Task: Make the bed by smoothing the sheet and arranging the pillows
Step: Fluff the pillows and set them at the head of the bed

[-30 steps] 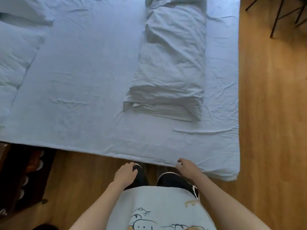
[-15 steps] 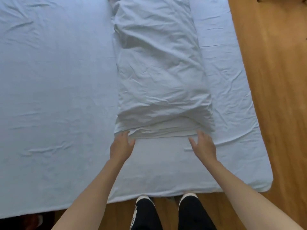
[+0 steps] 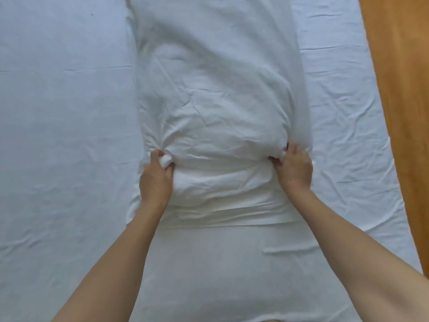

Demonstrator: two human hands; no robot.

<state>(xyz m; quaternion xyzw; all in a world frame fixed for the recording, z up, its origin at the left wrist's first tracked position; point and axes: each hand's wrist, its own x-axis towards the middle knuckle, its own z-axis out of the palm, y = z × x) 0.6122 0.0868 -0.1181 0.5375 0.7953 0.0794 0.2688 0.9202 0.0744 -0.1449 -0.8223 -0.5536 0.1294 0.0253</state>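
Pillow (image 3: 218, 108) is laid lengthwise on the sheet (image 3: 65, 159), long axis running away from the person. Its near corners are clamped in fists: left hand (image 3: 156, 180), right hand (image 3: 294, 168), equally near.

Two bare forearms reach in from the bottom edge. No sleeves cover them. The left hand (image 3: 155, 182) and right hand (image 3: 294, 169) wear nothing.

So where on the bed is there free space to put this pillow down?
The widest bare sheet lies left of the pillow, out to the picture's left edge. A narrower strip runs between the pillow and the wooden floor. The left hand and right hand crowd the pillow's near end.
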